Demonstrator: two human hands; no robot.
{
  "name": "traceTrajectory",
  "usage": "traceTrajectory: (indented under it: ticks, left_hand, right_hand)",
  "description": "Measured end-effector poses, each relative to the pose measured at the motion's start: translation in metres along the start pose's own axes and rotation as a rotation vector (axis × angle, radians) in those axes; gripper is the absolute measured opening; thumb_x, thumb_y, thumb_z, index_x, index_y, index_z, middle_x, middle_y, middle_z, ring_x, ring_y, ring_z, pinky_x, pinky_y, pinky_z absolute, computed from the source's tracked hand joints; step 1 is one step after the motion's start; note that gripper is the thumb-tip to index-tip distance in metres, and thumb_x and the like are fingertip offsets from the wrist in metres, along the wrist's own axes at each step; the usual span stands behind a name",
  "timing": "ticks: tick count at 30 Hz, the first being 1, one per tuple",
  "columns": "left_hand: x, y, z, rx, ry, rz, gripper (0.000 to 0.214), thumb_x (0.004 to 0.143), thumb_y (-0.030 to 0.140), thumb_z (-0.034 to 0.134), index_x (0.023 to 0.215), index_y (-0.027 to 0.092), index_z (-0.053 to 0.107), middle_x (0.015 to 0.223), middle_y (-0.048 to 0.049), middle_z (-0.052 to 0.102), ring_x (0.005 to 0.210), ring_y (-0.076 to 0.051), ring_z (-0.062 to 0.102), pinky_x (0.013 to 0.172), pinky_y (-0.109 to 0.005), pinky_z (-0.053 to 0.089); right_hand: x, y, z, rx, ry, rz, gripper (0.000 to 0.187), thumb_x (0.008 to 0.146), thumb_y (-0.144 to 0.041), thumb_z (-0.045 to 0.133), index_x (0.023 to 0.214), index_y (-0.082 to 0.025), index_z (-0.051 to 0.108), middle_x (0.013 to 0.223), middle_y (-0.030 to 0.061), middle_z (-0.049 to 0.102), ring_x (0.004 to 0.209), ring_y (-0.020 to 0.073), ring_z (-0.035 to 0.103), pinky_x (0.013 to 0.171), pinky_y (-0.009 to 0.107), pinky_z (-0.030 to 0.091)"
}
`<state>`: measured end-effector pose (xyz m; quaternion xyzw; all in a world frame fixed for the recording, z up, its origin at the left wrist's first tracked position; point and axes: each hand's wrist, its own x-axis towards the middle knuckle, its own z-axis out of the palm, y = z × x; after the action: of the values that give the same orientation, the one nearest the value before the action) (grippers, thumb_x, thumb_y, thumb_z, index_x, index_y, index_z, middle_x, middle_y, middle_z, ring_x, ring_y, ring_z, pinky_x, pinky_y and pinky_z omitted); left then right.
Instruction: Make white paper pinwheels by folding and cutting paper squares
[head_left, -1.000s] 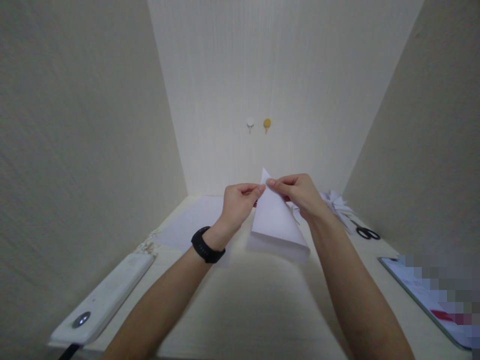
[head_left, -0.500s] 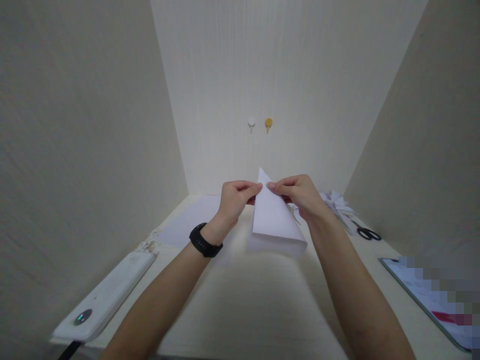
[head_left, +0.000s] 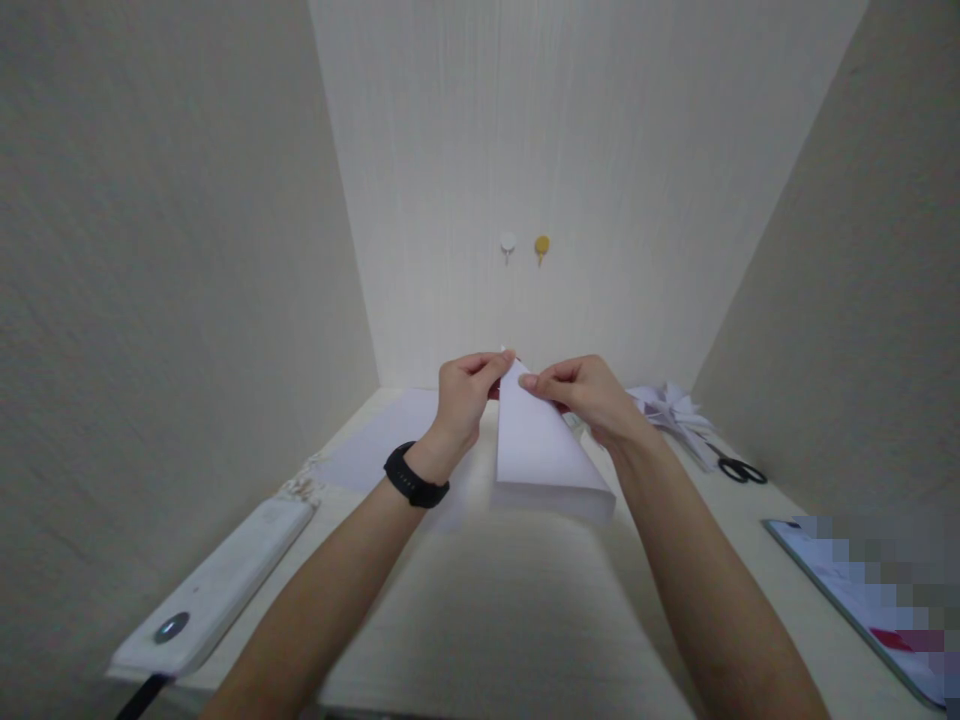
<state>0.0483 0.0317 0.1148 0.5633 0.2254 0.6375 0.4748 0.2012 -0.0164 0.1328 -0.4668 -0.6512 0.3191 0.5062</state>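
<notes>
A folded sheet of white paper (head_left: pixel 544 445) is held up above the table, its narrow pointed end away from me and its wide end towards me. My left hand (head_left: pixel 466 395) pinches the paper near the tip, thumb on top; a black band is on that wrist. On the paper's right edge, a little lower, my right hand (head_left: pixel 581 390) grips it between thumb and fingers. The fingers beneath the paper are partly hidden. Behind and left of it, flat white paper (head_left: pixel 382 440) lies on the table (head_left: pixel 480 620).
Folded white paper pieces (head_left: pixel 671 410) lie at the back right, beside black-handled scissors (head_left: pixel 742 470). A tablet-like panel (head_left: pixel 832 590) is at the right edge, a white power strip (head_left: pixel 217 590) at the left. Two hooks (head_left: pixel 541 246) are on the back wall.
My left thumb has shifted up to the paper's tip. My right thumb has slid slightly down and left along it. The paper has tilted a little, its top moving left.
</notes>
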Motion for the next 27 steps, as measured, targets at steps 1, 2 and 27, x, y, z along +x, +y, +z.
traceTrajectory:
  ticks: [1,2,27]
  left_hand:
    - [0.000,-0.001,0.000,-0.008,0.011,0.006,0.024,0.067,0.038,0.079,0.063,0.016,0.072,0.061,-0.0012,0.061,0.056,-0.010,0.052,0.051,-0.023,0.041]
    - [0.000,-0.001,0.000,-0.010,0.023,0.016,0.024,0.067,0.038,0.078,0.063,0.016,0.072,0.061,-0.0012,0.061,0.056,-0.010,0.052,0.052,-0.023,0.041]
    - [0.020,0.019,-0.020,0.036,0.151,0.094,0.029,0.067,0.043,0.078,0.063,0.014,0.071,0.065,-0.0058,0.068,0.055,-0.012,0.056,0.051,-0.024,0.042]
  right_hand:
    - [0.000,0.000,0.000,0.000,-0.019,0.001,0.043,0.064,-0.055,0.075,0.056,-0.013,0.065,0.049,-0.0027,0.045,0.049,0.0086,0.035,0.047,0.026,0.024]
    - [0.000,0.001,0.000,0.000,-0.036,0.005,0.045,0.064,-0.056,0.074,0.055,-0.013,0.064,0.049,-0.0031,0.044,0.049,0.0084,0.034,0.047,0.026,0.023]
    - [-0.003,-0.001,-0.008,0.006,-0.136,0.078,0.040,0.058,-0.051,0.080,0.056,-0.012,0.071,0.049,0.0006,0.054,0.050,0.0100,0.042,0.048,0.025,0.031]
